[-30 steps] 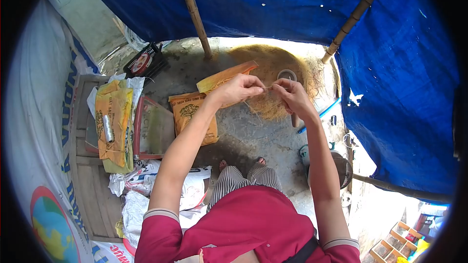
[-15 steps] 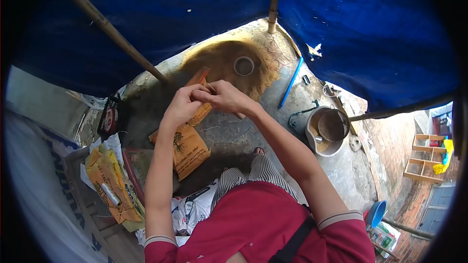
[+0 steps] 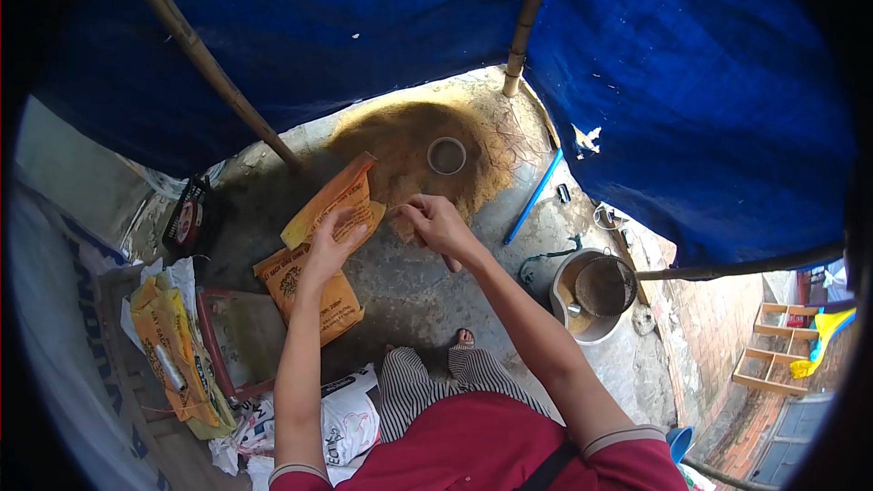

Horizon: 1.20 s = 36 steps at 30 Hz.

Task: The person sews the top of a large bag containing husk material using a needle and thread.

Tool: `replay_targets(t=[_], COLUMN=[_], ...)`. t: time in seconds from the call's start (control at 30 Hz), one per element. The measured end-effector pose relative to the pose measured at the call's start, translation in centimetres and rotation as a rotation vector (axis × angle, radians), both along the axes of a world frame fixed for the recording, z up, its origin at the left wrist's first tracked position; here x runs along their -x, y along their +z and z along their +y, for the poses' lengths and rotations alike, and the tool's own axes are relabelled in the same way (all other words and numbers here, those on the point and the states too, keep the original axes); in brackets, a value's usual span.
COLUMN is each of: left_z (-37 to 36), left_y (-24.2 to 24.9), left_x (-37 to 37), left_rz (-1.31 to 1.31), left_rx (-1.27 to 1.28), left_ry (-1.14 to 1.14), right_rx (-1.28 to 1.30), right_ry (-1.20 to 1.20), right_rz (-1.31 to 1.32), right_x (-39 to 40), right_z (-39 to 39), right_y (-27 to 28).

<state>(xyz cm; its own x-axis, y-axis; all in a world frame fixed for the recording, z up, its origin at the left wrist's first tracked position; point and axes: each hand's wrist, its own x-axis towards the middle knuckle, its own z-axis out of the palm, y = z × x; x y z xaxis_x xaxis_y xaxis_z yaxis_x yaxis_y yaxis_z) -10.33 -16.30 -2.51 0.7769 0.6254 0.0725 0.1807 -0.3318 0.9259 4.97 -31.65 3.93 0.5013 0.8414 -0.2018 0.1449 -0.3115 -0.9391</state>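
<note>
My left hand (image 3: 333,244) is against the near side of an upright orange printed paper bag (image 3: 338,198), thumb and fingers apart. To its right, my right hand (image 3: 438,225) is closed, pinching a thin pale string (image 3: 396,209) beside the bag's edge. A short brown end (image 3: 452,264), like a handle, sticks out below that hand; the rest of it is hidden. Another orange bag (image 3: 329,307) lies on the floor just below the upright one.
Beyond my hands, a round container (image 3: 446,155) sits in a brown grainy heap (image 3: 391,134). At right are a blue pole (image 3: 535,195) and a metal pot (image 3: 561,284) with a sieve (image 3: 606,287). More folded bags (image 3: 173,345) lie left; blue tarp (image 3: 673,100) hangs around.
My hands, together at the bag's top before, are now apart. The right has drawn away to the right with the string; the left has opened beside the bag.
</note>
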Motion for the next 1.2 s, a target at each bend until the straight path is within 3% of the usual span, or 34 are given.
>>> replay_targets(t=[0.13, 0.3, 0.37, 0.57, 0.93, 1.0, 1.1, 1.2], left_z=[-1.3, -2.3, -2.6, -2.0, -2.6, -3.7, -4.6, -6.2], left_y=[-7.2, -9.9, -11.5, -7.2, -2.6, -1.9, 1.5, 3.5], left_x=[-2.6, -4.3, -3.3, 2.8, 7.1, 7.4, 8.9, 11.1], left_rz=[0.117, 0.169, 0.04, 0.18, 0.165, 0.035, 0.097, 0.089], left_rx=[0.246, 0.386, 0.464, 0.495, 0.389, -0.152, -0.004, 0.162], left_ry=[-0.046, -0.076, -0.053, 0.002, -0.054, -0.056, -0.237, -0.279], right_rx=[0.032, 0.028, 0.015, 0.103, 0.085, 0.099, 0.166, 0.231], right_ry=[-0.066, -0.09, -0.089, -0.11, -0.014, 0.054, 0.183, 0.299], right_rz=[-0.004, 0.004, 0.019, 0.09, 0.034, 0.024, 0.032, 0.038], right_x=[-1.7, -0.9, 0.3, 6.3, 10.8, 11.0, 10.2, 9.1], right_z=[-2.2, -1.6, -0.9, -0.9, -0.6, -1.7, -4.1, -7.3], right_y=[-4.4, -7.0, -7.9, -7.0, -3.0, -2.8, -1.1, 0.6])
